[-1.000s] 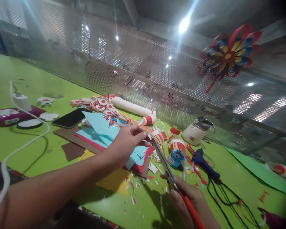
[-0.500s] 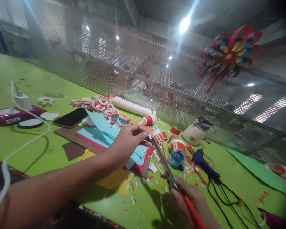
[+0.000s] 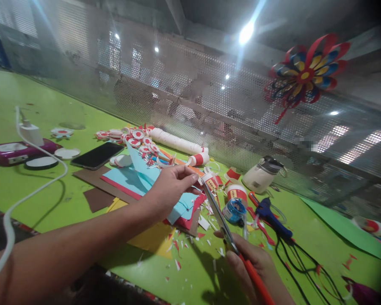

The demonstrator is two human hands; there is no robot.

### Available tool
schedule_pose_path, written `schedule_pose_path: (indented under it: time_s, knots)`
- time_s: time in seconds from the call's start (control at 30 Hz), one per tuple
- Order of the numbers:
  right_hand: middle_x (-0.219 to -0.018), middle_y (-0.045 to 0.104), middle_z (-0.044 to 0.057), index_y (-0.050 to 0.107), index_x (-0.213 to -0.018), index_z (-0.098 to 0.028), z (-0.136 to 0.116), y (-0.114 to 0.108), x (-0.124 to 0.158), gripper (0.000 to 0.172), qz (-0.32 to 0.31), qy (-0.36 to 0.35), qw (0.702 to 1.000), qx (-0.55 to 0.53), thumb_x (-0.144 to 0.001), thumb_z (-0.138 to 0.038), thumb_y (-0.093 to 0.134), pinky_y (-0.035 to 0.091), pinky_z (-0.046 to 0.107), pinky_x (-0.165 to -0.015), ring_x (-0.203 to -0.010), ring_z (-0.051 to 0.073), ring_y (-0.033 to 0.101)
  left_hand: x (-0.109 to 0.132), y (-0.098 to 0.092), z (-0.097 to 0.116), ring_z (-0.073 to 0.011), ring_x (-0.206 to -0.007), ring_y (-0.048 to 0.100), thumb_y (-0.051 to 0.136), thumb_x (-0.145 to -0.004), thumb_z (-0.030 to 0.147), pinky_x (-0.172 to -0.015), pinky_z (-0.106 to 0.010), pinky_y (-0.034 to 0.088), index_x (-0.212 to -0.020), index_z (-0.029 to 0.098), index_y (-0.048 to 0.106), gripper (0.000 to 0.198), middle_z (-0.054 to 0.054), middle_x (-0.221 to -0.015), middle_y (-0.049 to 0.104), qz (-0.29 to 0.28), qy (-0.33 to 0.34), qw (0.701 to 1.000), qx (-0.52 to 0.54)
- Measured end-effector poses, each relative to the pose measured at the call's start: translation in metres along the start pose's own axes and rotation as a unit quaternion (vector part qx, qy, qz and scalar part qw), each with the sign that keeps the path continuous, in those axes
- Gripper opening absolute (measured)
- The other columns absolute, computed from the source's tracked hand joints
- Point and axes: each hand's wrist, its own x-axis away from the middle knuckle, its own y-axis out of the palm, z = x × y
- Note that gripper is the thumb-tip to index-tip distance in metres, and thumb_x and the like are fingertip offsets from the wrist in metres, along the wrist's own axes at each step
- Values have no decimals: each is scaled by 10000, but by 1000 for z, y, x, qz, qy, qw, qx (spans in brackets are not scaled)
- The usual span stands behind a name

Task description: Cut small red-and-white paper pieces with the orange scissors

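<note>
My left hand (image 3: 174, 188) is closed in a pinch above a stack of coloured sheets. Between its fingertips is a small red-and-white paper piece (image 3: 199, 182), partly hidden by the fingers. My right hand (image 3: 249, 258) grips scissors (image 3: 220, 220) by their orange-red handles, the blades pointing up and left. The blade tips are close to my left fingertips. Under the left hand, a light blue paper sheet (image 3: 119, 180) curls upward on red and brown sheets. Paper scraps (image 3: 178, 245) lie scattered below the blades.
Cut red-and-white paper cups (image 3: 236, 190), a blue tape roll (image 3: 234, 210) and a blue glue gun (image 3: 274, 220) lie to the right. Behind are a white tube (image 3: 178, 141) and a bottle (image 3: 262, 174). A phone (image 3: 97, 155) and white cable (image 3: 8, 224) are left.
The raised corner of the light blue sheet has swung right, uncovering more of the phone and some white discs. Both hands and the scissors have hardly moved.
</note>
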Motion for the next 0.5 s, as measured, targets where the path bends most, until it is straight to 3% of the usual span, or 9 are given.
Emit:
schedule_pose_path:
  time_s: [0.5]
  knots:
    - [-505,309,-59,633,-898,-149,-5,-4,-2,410,1,27,999,-17,-831,-482,404,290,215,-425,-427,103,312,-5,-6,-3,-116,-622,572,606,-720,195,-656,-304,500,-643,125,547,120,-17,-642,578,-10,-8,1000,9]
